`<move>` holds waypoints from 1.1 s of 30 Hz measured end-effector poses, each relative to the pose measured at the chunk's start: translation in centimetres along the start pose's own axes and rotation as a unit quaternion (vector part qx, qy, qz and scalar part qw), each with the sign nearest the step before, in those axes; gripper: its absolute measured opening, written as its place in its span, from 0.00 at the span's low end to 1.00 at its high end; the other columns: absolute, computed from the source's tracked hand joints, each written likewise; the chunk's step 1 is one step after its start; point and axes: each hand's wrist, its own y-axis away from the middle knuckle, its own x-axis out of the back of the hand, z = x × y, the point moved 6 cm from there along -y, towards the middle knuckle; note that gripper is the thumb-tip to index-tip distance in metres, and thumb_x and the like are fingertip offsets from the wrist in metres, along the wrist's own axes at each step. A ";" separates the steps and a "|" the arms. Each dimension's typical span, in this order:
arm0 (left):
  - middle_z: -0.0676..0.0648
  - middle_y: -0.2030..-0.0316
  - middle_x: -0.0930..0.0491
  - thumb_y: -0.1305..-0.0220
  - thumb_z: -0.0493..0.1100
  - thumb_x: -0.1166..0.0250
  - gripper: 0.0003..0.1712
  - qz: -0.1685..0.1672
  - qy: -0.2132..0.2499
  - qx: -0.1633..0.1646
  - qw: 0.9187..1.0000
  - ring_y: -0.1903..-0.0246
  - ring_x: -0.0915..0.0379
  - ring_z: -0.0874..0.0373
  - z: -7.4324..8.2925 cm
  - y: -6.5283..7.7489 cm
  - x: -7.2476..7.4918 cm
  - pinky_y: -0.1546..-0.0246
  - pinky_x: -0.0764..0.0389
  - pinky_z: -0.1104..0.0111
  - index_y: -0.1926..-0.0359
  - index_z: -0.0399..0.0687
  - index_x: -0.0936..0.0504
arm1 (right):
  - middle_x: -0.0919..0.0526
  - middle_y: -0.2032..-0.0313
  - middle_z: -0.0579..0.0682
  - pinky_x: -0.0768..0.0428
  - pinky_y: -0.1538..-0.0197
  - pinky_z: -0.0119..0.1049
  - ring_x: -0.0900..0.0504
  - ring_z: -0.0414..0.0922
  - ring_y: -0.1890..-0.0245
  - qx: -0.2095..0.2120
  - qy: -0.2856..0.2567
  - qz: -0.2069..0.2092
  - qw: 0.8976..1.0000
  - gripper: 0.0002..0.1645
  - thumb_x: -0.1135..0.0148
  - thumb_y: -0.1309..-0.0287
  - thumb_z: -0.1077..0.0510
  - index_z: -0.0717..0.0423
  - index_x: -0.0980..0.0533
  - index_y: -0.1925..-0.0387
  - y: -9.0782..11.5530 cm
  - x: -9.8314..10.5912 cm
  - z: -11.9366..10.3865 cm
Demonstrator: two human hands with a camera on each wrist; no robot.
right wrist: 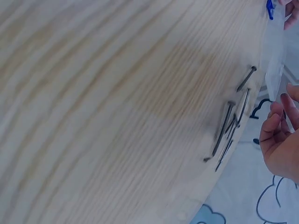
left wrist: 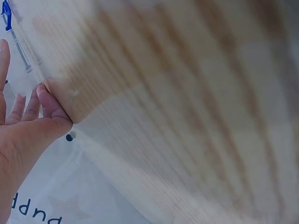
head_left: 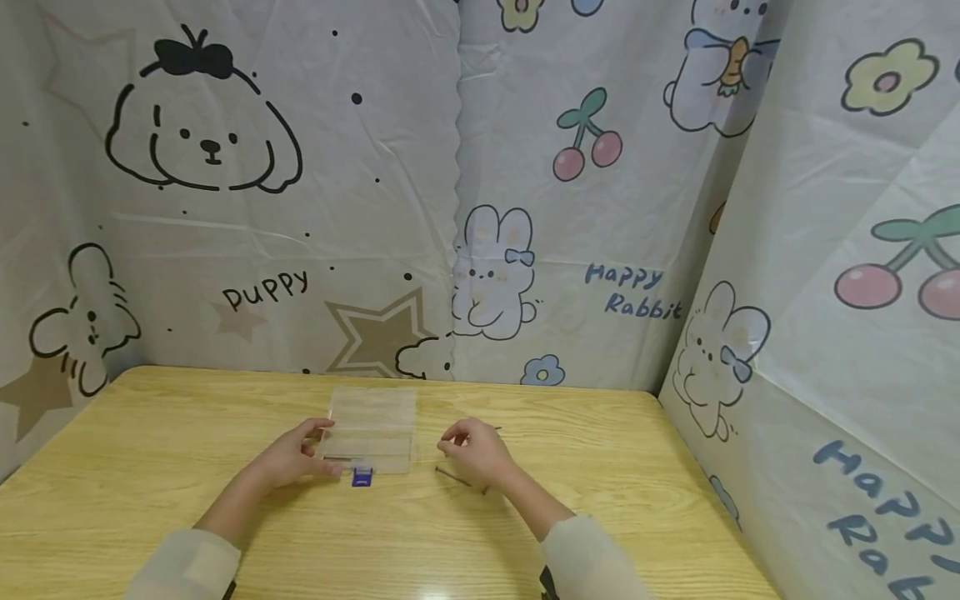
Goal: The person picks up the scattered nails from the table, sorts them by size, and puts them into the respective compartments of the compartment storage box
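Observation:
A clear plastic box (head_left: 372, 433) with a blue latch (head_left: 362, 477) lies on the table. My left hand (head_left: 288, 456) holds it at its left side, thumb near the front corner and fingers at the side edge. Inside the box, a nail (left wrist: 22, 55) shows in the left wrist view. To the right of the box, my right hand (head_left: 480, 454) hovers over several loose nails (right wrist: 223, 128), its fingers loosely bent. No nail shows between its fingertips. One nail (head_left: 453, 477) lies just in front of that hand, and others are partly hidden beneath it.
The wooden table (head_left: 300, 550) runs back to a printed cloth (head_left: 375, 208) hanging behind it. More of the cloth (head_left: 840, 375) hangs along the right edge.

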 end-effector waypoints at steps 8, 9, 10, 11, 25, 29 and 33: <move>0.24 0.37 0.43 0.51 0.51 0.27 0.52 0.002 -0.006 0.001 1.000 0.43 0.39 0.29 0.0 0.0 0.1 0.45 0.32 0.44 0.33 0.35 0.45 | 0.23 0.68 0.46 0.31 0.69 0.30 0.29 0.39 0.69 0.000 0.001 0.000 1.000 0.08 0.39 0.41 0.52 0.52 0.19 0.65 0.6 1.5 1.5; 0.24 0.37 0.43 0.51 0.51 0.27 0.52 0.002 -0.006 0.001 1.000 0.43 0.39 0.29 0.0 0.0 0.1 0.45 0.31 0.44 0.33 0.35 0.45 | 0.23 0.68 0.46 0.31 0.70 0.30 0.29 0.39 0.69 -0.002 0.001 -0.001 1.000 0.08 0.39 0.41 0.53 0.52 0.19 0.65 0.6 1.6 1.7; 0.24 0.37 0.43 0.51 0.51 0.27 0.52 0.003 -0.006 0.001 1.000 0.43 0.39 0.29 -0.1 0.0 0.1 0.45 0.31 0.45 0.33 0.35 0.45 | 0.23 0.68 0.47 0.31 0.70 0.30 0.29 0.39 0.69 -0.003 0.001 -0.003 1.000 0.08 0.39 0.41 0.53 0.53 0.19 0.65 0.8 1.8 1.9; 0.24 0.37 0.43 0.51 0.51 0.27 0.52 0.003 -0.005 0.002 1.000 0.43 0.39 0.29 -0.1 0.0 0.1 0.45 0.31 0.45 0.33 0.35 0.45 | 0.23 0.68 0.47 0.31 0.71 0.30 0.29 0.39 0.70 -0.004 0.002 -0.005 1.000 0.09 0.39 0.41 0.54 0.54 0.19 0.64 0.9 2.0 2.2; 0.24 0.37 0.44 0.52 0.51 0.27 0.52 0.001 -0.002 0.005 1.000 0.44 0.37 0.32 -0.3 -0.2 0.0 0.45 0.32 0.45 0.33 0.36 0.44 | 0.23 0.68 0.49 0.31 0.72 0.31 0.30 0.41 0.70 -0.034 0.013 -0.014 0.999 0.07 0.40 0.41 0.57 0.56 0.20 0.64 2.7 3.4 6.1; 0.24 0.37 0.43 0.52 0.51 0.26 0.52 0.004 -0.005 0.004 1.000 0.45 0.36 0.34 -0.3 -0.2 0.0 0.45 0.31 0.45 0.33 0.36 0.44 | 0.23 0.69 0.49 0.29 0.71 0.31 0.29 0.41 0.71 -0.032 0.005 -0.018 0.999 0.07 0.39 0.42 0.58 0.58 0.19 0.65 3.1 3.6 6.8; 0.23 0.37 0.43 0.52 0.51 0.27 0.51 0.003 -0.004 0.001 1.000 0.44 0.37 0.33 -0.2 -0.2 0.0 0.45 0.31 0.45 0.33 0.35 0.44 | 0.22 0.69 0.48 0.29 0.70 0.31 0.28 0.40 0.71 -0.031 0.005 -0.024 0.999 0.07 0.38 0.43 0.58 0.58 0.19 0.65 3.2 3.7 7.3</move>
